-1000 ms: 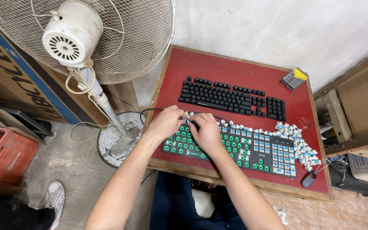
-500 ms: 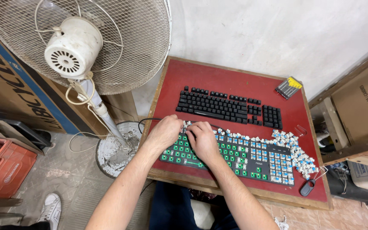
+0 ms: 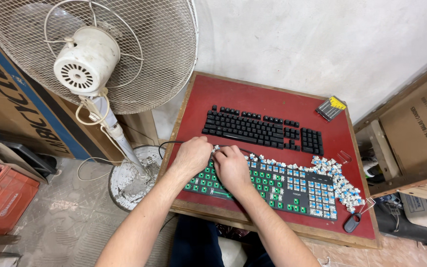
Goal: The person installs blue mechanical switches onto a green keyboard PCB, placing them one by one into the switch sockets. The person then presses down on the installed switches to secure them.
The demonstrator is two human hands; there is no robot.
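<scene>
Both hands are down at the near left corner of the red surface (image 3: pixel 253 96), working the stripped keyboard (image 3: pixel 273 185) that lies along its near edge. The left hand (image 3: pixel 192 156) is curled over the board's top left corner, fingers bunched; the right hand (image 3: pixel 232 165) sits just beside it, touching, fingertips pinched at the same spot. Something tiny is between them, probably a switch or puller, but I cannot tell what either grip actually holds. That board looks stiff and flat, light enough to slide, so it is best steadied by its edge; the exposed switches are small, hard and easy to flick away, so a fingertip pinch suits them. Counting now: two keyboards, the bare one and a full black keyboard (image 3: pixel 263 129) behind it mid-surface. One heap of loose blue-and-white switches (image 3: pixel 339 180) spills by the right edge, too many to count. One small yellow-and-grey case (image 3: pixel 331 108) sits at the far right corner, one dark fob (image 3: pixel 351 223) at the near right corner. One white fan (image 3: pixel 87 59) stands left of the surface.
</scene>
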